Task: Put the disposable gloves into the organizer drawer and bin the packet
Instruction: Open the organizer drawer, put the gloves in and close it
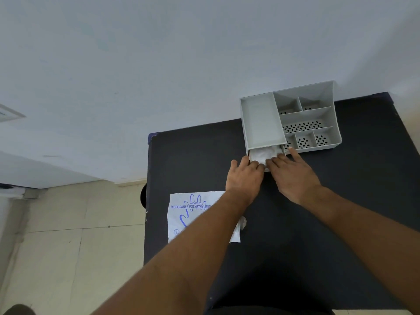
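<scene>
A grey organizer (pixel 261 123) stands at the far edge of the dark table (pixel 193 160), against the wall. Its drawer (pixel 252 159) is partly pulled out at the front left, and a wad of clear disposable gloves (pixel 263 154) lies inside. My left hand (pixel 244 178) rests on the drawer's front left corner, fingers curled over the edge. My right hand (pixel 291 173) presses on the drawer front and the gloves, its index finger stretched toward the organizer's perforated front compartments. The white glove packet (pixel 193 214) with blue print lies flat near the table's left edge, partly under my left forearm.
The organizer has several perforated compartments (pixel 302 126) on its right side and a plain tray (pixel 261 120) on the left. Beige floor tiles (pixel 68 246) lie left of the table. A dark round object (pixel 143 196) sticks out at the table's left edge.
</scene>
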